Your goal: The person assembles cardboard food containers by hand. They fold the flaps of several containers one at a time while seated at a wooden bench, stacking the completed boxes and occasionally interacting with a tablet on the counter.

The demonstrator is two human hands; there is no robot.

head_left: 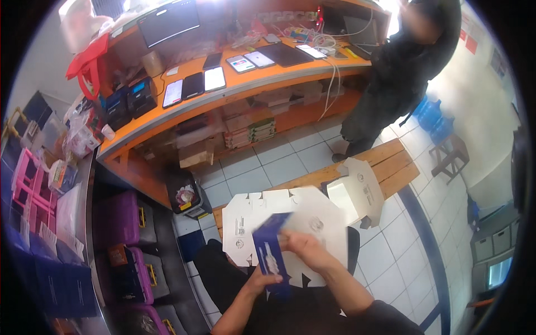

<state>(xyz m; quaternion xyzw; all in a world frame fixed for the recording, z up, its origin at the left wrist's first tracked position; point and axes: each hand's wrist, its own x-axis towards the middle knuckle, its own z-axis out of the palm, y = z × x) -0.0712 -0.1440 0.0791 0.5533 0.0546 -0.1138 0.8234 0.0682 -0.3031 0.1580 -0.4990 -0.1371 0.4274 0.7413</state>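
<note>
A dark blue box [268, 252] with pale printing stands tilted over my lap, between my two hands. My left hand [261, 281] grips its lower part, thumb across the front face. At the box's upper right edge, my right hand [306, 249] has its fingers closed against it, with the fingertips partly hidden and slightly blurred. Beneath both hands a flat, unfolded white cardboard box [240, 218] with cut flaps lies across my lap. A second white carton [363, 192], partly folded with its lid up, sits on the wooden bench [393, 167] just beyond.
An orange counter [131, 124] ahead carries several phones, a tablet [282, 54] and cables. A person in dark clothes [385, 78] stands at the far right. Purple-lidded bins [116, 218] line the left side. Blue water jugs [432, 120] and a brown stool [449, 152] stand right.
</note>
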